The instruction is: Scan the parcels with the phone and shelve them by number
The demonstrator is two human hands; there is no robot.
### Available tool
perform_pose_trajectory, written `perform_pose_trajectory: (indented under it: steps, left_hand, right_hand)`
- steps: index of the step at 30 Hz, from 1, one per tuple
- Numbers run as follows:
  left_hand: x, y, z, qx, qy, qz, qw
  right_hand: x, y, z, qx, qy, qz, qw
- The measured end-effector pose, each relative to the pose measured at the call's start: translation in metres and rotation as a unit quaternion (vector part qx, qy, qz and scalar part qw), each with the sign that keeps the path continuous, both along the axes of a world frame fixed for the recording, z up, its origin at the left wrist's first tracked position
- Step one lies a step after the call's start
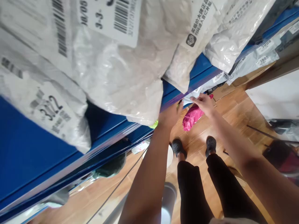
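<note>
White parcels [121,77] fill the foreground, both hands beyond

A pale bag [187,100] sits between the hands, below the edge of the blue shelf [35,149]. The right hand [205,104] is half curled at it, the left hand [172,114], fingers slightly apart, just beside; whether either grips anything cannot be told. A pink bag [192,118] lies under the right hand. Those white parcels are shelved; what remains is unclear.

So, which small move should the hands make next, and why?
Perhaps close the right hand gently on the whitish plastic parcel: it seems to be at the parcel's edge, and the left hand is close enough to help. A firm grip is hard to confirm.
</note>
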State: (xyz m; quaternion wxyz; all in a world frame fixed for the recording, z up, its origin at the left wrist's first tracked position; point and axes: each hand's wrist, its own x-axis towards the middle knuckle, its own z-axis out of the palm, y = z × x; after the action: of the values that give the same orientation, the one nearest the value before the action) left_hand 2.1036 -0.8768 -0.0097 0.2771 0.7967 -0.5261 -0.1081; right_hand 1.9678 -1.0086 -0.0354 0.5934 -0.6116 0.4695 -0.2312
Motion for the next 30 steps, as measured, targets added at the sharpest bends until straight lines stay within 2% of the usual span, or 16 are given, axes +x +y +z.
perform_pose_trajectory:
  steps: [2,5,8,10,11,12,14,16,17,18,19,21,23,24,27,30]
  left_hand:
    - [-0.014,0.007,0.007,-0.032,-0.028,0.006,0.999]
    - [-0.047,0.032,0.003,-0.099,-0.015,0.033,0.994]
    - [-0.085,0.062,-0.013,-0.028,0.088,0.01,0.996]
    - [-0.104,0.075,-0.022,0.051,0.203,0.029,0.977]
    - [-0.111,0.079,-0.024,0.073,0.273,0.05,0.958]
    - [-0.116,0.082,-0.026,0.078,0.357,0.08,0.927]
    - [-0.122,0.088,-0.026,0.055,0.512,0.17,0.84]
    - [-0.125,0.097,-0.025,0.03,0.606,0.261,0.75]
    - [-0.125,0.104,-0.024,0.026,0.631,0.294,0.717]
    - [-0.126,0.113,-0.024,0.023,0.644,0.318,0.695]
    - [-0.127,0.124,-0.024,0.021,0.65,0.335,0.682]
    - [-0.129,0.147,-0.025,0.012,0.666,0.365,0.65]
    - [-0.132,0.173,-0.028,-0.002,0.681,0.409,0.607]
    - [-0.133,0.186,-0.03,-0.009,0.683,0.441,0.582]
    - [-0.138,0.22,-0.037,-0.02,0.661,0.535,0.526]
    - [-0.139,0.24,-0.039,-0.01,0.64,0.55,0.536]
  right_hand:
    - [-0.011,0.004,0.007,0.113,-0.07,-0.06,0.989]
    - [-0.028,0.015,0.028,0.298,-0.127,-0.109,0.94]
    - [-0.041,0.032,0.056,0.392,-0.127,-0.086,0.907]
    - [-0.047,0.042,0.072,0.372,-0.118,-0.061,0.919]
    - [-0.05,0.046,0.078,0.331,-0.111,-0.048,0.936]
    - [-0.054,0.049,0.082,0.269,-0.099,-0.034,0.958]
    - [-0.067,0.049,0.083,0.09,-0.04,-0.002,0.995]
    - [-0.088,0.047,0.074,-0.089,0.062,0.013,0.994]
    - [-0.1,0.046,0.067,-0.146,0.118,0.006,0.982]
    - [-0.113,0.047,0.059,-0.155,0.166,-0.01,0.974]
    - [-0.126,0.051,0.05,-0.108,0.207,-0.026,0.972]
    - [-0.147,0.066,0.035,0.104,0.241,0.001,0.965]
    - [-0.16,0.088,0.028,0.299,0.166,0.098,0.935]
    - [-0.161,0.099,0.029,0.34,0.117,0.126,0.925]
    - [-0.146,0.122,0.046,0.302,0.036,0.195,0.932]
    - [-0.103,0.127,0.07,0.222,-0.029,0.317,0.922]
